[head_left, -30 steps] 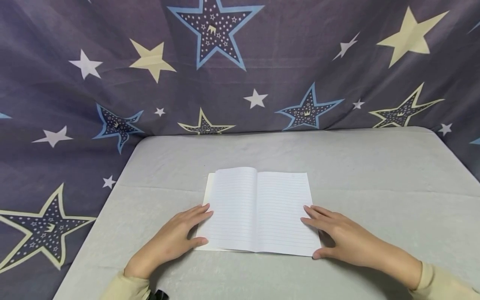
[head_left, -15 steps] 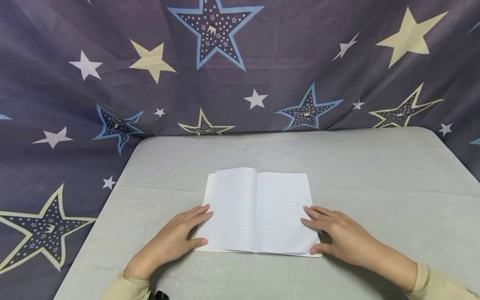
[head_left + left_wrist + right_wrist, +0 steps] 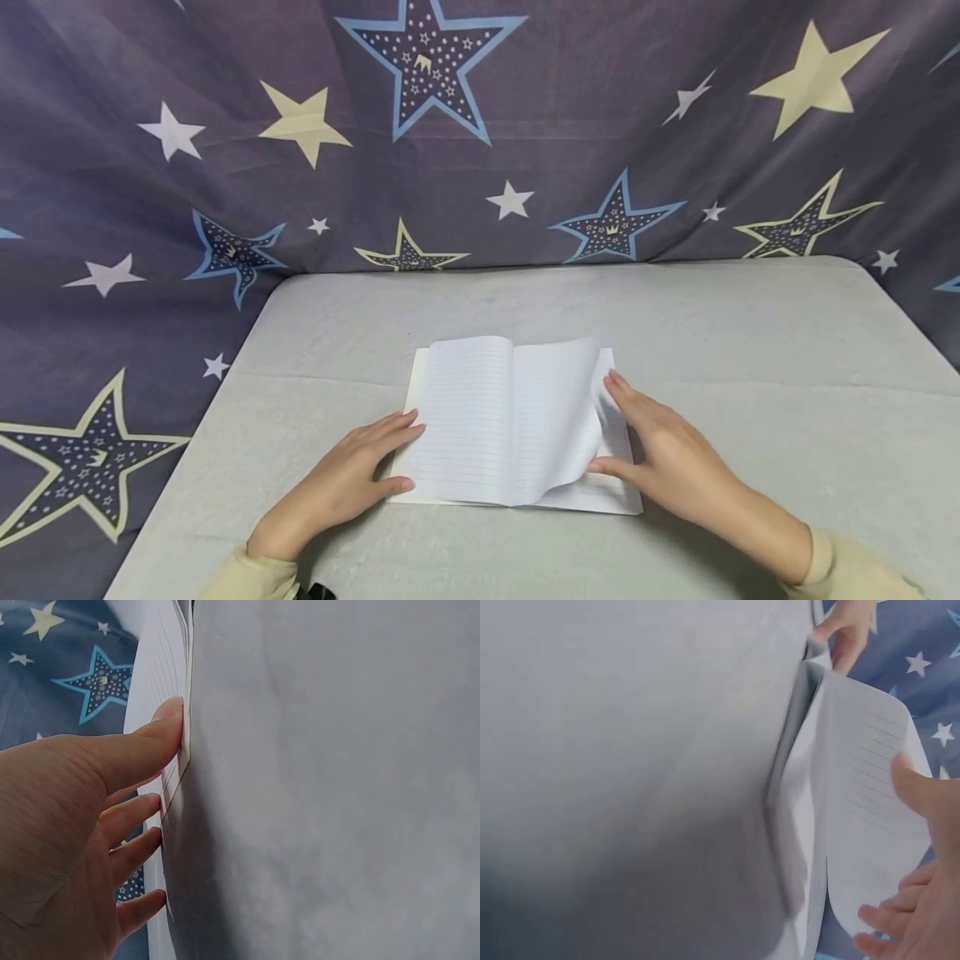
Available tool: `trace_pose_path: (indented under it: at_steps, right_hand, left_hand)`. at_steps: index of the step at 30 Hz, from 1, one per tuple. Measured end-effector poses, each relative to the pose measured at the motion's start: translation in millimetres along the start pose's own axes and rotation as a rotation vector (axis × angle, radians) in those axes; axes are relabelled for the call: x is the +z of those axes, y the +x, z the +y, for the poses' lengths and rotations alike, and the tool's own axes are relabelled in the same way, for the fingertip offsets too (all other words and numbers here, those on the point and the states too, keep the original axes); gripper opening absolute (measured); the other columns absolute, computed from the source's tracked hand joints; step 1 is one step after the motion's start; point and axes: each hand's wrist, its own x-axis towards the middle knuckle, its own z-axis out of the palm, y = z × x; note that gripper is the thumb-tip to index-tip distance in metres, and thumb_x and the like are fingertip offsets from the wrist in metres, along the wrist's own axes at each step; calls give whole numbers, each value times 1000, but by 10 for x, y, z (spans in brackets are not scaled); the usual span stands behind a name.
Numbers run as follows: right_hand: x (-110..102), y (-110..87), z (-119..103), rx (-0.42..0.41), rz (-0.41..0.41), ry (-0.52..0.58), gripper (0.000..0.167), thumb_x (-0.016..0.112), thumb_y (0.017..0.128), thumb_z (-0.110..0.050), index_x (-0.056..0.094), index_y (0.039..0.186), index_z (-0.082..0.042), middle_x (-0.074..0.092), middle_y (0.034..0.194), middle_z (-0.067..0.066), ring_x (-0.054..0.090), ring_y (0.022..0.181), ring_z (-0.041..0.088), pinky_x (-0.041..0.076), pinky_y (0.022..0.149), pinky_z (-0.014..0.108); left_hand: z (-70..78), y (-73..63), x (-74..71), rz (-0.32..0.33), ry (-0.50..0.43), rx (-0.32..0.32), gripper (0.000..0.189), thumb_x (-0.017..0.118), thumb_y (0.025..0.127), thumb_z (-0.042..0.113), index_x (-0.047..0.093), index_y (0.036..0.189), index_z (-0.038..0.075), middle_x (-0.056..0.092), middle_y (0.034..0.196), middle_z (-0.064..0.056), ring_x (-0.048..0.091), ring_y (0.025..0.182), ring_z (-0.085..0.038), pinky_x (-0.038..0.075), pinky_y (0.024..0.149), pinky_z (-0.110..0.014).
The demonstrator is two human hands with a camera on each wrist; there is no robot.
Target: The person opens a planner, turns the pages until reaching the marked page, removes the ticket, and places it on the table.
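Observation:
A notebook (image 3: 468,417) with lined white pages lies spread on the grey surface in the head view. My left hand (image 3: 341,479) rests on its left edge, thumb and fingers spread apart. The left wrist view shows that thumb over the fanned edges of the pages (image 3: 161,667). On the right side one page (image 3: 566,417) is raised and curls toward the spine, with another lined page under it. My right hand (image 3: 678,454) is at the raised page's outer edge, thumb tip close to it and fingers extended. In the right wrist view, the thumb stands apart from the fingers beside the lifted page (image 3: 870,787).
A grey cloth-covered table (image 3: 750,333) reaches to a dark curtain (image 3: 600,100) printed with stars, which hangs behind it and at both sides. Beige sleeves (image 3: 847,567) cover the forearms. A small black object (image 3: 321,592) shows by the left wrist.
The right page's lower corner has come up, and the page now bends leftward. My right hand has moved left and its fingers farther up the page edge. My left hand has stayed in place.

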Motion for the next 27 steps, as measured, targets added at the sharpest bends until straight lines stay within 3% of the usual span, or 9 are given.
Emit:
trace_pose_path:
  at_steps: [7, 14, 20, 27]
  right_hand:
    - [141, 144, -288, -98, -26, 63, 78, 78, 81, -44, 51, 144, -5, 48, 149, 6, 51, 130, 33, 42, 106, 51]
    - [338, 224, -524, -170, -126, 111, 70, 68, 88, -52, 53, 144, -13, 49, 149, -1, 51, 131, 24, 42, 107, 45]
    - [447, 215, -589, -202, -228, 135, 61, 64, 91, -52, 58, 139, -15, 51, 147, 0, 53, 129, 20, 45, 105, 42]
    - [464, 173, -561, -281, -315, 72, 53, 65, 94, -47, 64, 133, -11, 51, 147, 4, 50, 132, 19, 45, 106, 41]
  left_hand:
    - [8, -2, -7, 0, -4, -5, 68, 77, 85, 31, 51, 145, 12, 40, 156, -5, 34, 143, -31, 30, 112, -59]
    - [-9, -20, -15, 21, 1, 26, 68, 78, 85, 31, 53, 144, 12, 40, 155, -7, 36, 142, -33, 32, 111, -59]
    - [-83, -64, -82, 64, 16, 11, 64, 79, 84, 25, 56, 141, 9, 45, 152, -10, 40, 138, -37, 34, 108, -61]
    - [-145, -92, -186, 134, -23, -29, 46, 67, 95, 19, 58, 139, 10, 55, 143, -10, 49, 132, -34, 38, 108, -56]
